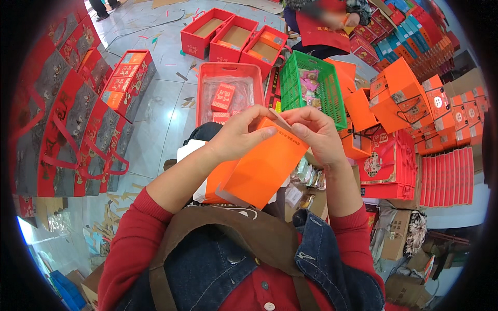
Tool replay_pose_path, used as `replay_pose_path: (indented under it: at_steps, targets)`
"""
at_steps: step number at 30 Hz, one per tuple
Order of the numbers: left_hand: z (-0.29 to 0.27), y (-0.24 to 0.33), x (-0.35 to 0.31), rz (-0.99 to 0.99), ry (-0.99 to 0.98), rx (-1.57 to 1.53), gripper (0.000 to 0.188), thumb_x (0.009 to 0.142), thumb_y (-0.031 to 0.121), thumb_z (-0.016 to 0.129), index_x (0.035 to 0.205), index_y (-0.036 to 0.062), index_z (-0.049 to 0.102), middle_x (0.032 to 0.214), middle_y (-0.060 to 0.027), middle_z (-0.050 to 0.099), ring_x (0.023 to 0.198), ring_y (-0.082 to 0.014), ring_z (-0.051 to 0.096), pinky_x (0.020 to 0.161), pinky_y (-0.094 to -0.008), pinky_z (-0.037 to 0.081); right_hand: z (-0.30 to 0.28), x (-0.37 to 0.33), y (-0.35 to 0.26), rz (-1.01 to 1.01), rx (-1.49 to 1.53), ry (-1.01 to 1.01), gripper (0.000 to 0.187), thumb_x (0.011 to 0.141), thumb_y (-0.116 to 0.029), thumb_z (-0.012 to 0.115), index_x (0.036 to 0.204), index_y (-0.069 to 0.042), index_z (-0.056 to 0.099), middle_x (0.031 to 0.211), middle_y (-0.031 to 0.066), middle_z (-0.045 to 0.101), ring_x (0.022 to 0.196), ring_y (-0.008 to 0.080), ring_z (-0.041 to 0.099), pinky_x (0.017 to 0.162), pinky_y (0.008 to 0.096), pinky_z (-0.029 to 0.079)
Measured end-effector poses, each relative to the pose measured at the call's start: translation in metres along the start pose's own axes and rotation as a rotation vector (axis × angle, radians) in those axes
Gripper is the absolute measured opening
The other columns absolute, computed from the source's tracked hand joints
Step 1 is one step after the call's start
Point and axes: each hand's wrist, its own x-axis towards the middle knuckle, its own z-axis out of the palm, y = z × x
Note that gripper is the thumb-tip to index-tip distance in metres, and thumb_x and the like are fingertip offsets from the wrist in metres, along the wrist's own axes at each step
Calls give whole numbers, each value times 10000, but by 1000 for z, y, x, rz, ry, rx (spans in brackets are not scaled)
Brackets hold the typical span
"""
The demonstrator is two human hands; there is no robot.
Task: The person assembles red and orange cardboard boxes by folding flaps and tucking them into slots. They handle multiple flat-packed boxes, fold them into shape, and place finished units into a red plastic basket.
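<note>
An orange paper box (276, 163) with white inner card is held slanted in front of my chest. My left hand (243, 130) grips its upper left end, thumb lying on the orange face. At the upper right corner, my right hand (317, 133) pinches the edge with thumb and fingers, near a raised pale flap. Under the box, a stack of flat orange and white cartons (210, 189) rests at my lap. Just beyond my hands stands a red plastic crate (207, 72) lined with clear film, with small red boxes (223, 97) inside.
A green basket (337, 98) with wrapped packets stands ahead right. Three red boxes (223, 44) sit beyond the crate. Red gift bags (67, 119) line the left; orange boxes (399, 93) pile up at right. Packets (311, 179) lie in a carton. Another person (324, 26) is opposite.
</note>
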Motion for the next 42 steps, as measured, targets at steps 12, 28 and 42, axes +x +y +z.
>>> replay_pose_path:
  at_steps: [12,28,42]
  targets:
    - [10,8,-8,148,-76,-187,500,903,115,568,1332,50,321,1207,-119,500,1119,-162,495,943,-308,402,2,-10,-12,-34,-448,-51,365,878,-40,567,1237,9,532,1074,70,624,952,90,559,823,235,453]
    - [18,-2,-5,145,21,2,495,896,93,565,1336,80,338,1171,-95,495,1079,-145,497,931,-308,406,25,-16,9,-169,-476,246,231,866,-49,595,1085,8,639,1057,122,658,964,132,600,840,251,473]
    - [11,-3,-8,173,-16,-21,536,898,162,581,1338,37,301,1283,-145,453,1176,-193,466,992,-339,375,21,-10,11,-165,-413,220,226,842,-45,623,1060,4,655,1055,120,659,958,139,604,844,250,468]
